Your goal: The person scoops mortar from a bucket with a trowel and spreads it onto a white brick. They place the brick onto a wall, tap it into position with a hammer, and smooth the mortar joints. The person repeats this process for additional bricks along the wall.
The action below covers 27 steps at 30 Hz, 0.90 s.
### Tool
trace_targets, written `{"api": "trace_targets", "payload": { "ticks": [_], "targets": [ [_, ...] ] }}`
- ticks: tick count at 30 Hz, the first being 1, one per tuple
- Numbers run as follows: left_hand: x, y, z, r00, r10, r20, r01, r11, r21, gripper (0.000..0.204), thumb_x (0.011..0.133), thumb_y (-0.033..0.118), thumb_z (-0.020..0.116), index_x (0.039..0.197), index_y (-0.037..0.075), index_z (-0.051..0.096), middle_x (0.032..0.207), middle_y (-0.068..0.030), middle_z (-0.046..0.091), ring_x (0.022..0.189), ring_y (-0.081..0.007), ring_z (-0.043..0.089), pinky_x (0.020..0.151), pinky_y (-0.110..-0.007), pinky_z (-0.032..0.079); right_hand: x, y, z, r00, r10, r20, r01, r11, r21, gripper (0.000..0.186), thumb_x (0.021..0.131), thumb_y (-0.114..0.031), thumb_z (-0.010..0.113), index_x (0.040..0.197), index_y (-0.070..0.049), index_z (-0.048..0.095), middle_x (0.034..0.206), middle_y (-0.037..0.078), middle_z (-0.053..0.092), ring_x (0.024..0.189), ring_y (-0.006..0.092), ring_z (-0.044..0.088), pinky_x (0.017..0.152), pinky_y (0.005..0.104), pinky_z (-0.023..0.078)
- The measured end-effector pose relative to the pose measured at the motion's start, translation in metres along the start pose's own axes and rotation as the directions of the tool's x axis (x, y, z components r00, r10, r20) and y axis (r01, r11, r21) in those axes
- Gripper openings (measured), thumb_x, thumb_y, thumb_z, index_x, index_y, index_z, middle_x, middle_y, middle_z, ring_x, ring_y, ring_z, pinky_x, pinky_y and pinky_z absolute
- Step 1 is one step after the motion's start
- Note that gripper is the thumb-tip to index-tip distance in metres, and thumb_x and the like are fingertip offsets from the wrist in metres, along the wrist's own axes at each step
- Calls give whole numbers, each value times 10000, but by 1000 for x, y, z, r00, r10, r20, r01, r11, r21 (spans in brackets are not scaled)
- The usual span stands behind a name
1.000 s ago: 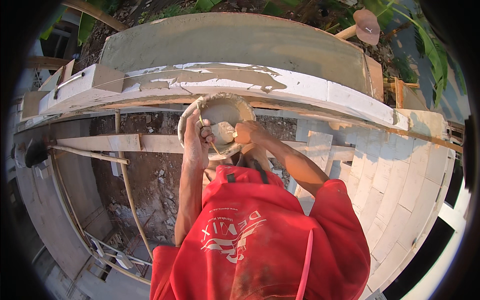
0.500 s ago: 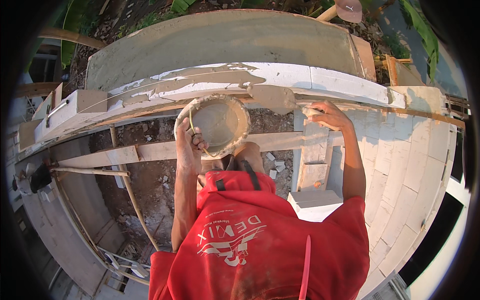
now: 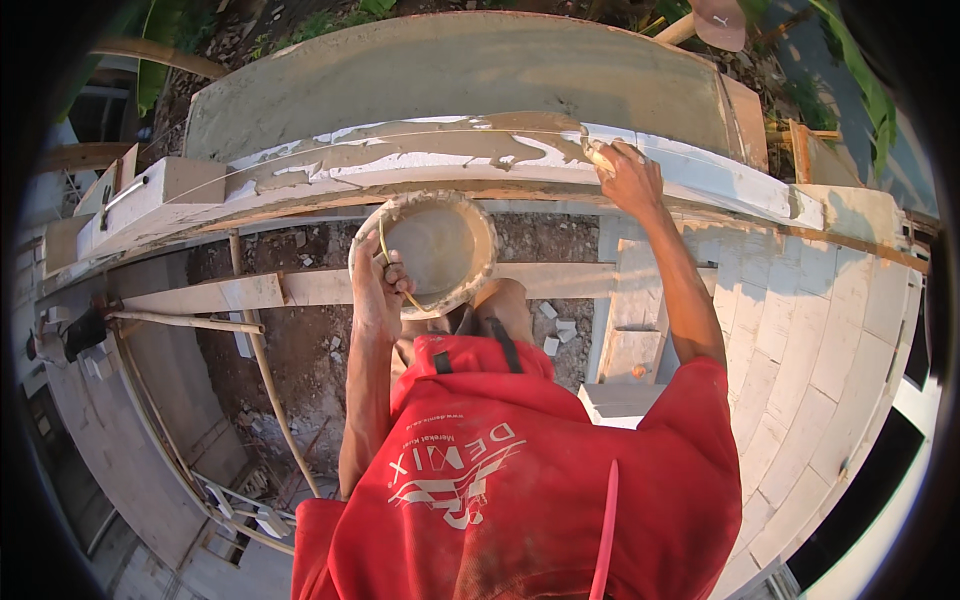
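Observation:
My left hand (image 3: 374, 298) grips the handle (image 3: 383, 243) of a round bucket (image 3: 488, 245), which is crusted with mortar around its rim. The bucket hangs in front of my body, with grey wet mortar low inside. My right hand (image 3: 634, 181) is closed around the grip of a trowel (image 3: 600, 156). Its blade, coated in mortar, is at the top of a row of white blocks (image 3: 700, 178) and hard to tell from the mortar there. Grey wet mortar (image 3: 400, 143) lies in an uneven layer along the blocks to the left of the trowel.
Behind the blocks spreads a grey cement surface (image 3: 400, 75). A thin string runs along the row. Below are a wooden plank (image 3: 330, 303), bamboo poles (image 3: 272, 400) and rubble. A pale block wall (image 3: 790, 330) curves along the right. A cap (image 3: 718, 22) shows at the far right.
My right hand has moved the trowel forward and left, from beside the bucket onto the block top. Mortar there now reaches further right. My left hand still holds the bucket.

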<state>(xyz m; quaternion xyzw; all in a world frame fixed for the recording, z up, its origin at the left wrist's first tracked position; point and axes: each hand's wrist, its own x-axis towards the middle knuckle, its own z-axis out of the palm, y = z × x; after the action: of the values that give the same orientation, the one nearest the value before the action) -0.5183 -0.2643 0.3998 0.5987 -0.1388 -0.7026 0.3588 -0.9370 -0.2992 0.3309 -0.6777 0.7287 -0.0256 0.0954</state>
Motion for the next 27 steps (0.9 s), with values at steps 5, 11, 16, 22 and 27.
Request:
{"api": "trace_targets", "payload": {
  "ticks": [5, 11, 16, 22, 27],
  "targets": [
    [-2, -1, -9, 1000, -10, 7, 10, 1000, -24, 538, 915, 633, 561, 891, 96, 576, 681, 67, 394, 621, -79, 387, 620, -250, 359, -19, 0, -19, 998, 59, -19, -61, 986, -156, 439, 874, -184, 696, 1310, -197, 650, 1390, 101, 599, 1177, 330, 636, 922, 500, 546],
    [-4, -3, 0, 1000, 9, -21, -12, 990, -144, 439, 923, 501, 667, 1081, 112, 538, 797, 41, 412, 597, -63, 356, 605, -266, 376, -66, -58, -41, 988, -41, 150, 50, 997, -57, 406, 883, -226, 683, 1283, -166, 649, 1336, 123, 620, 1132, 314, 660, 884, 491, 554],
    [-13, -2, 20, 999, 38, -29, -40, 996, -81, 401, 939, 468, 663, 1079, 113, 540, 838, 37, 411, 631, -59, 360, 604, -263, 371, -61, -168, 52, 828, -385, 407, 395, 916, 64, 268, 849, -161, 646, 1078, -30, 693, 1009, 208, 708, 914, 411, 700, 797, 506, 548],
    [-11, 5, 38, 997, -36, 68, 42, 996, -80, 396, 953, 466, 653, 1047, 100, 537, 835, 44, 397, 647, -54, 364, 600, -258, 360, -38, -227, 141, 802, -327, 500, 230, 941, 247, 280, 795, -227, 621, 918, -26, 770, 948, 274, 722, 957, 410, 717, 840, 504, 557],
    [-9, 8, 47, 990, -48, 130, 62, 993, -104, 382, 951, 456, 650, 1079, 112, 544, 848, 47, 403, 659, -49, 363, 607, -246, 352, -32, -162, 111, 662, -226, 714, 4, 954, 299, 399, 797, -336, 662, 1011, -11, 750, 953, 190, 740, 828, 353, 724, 759, 447, 566]
  ]
}}
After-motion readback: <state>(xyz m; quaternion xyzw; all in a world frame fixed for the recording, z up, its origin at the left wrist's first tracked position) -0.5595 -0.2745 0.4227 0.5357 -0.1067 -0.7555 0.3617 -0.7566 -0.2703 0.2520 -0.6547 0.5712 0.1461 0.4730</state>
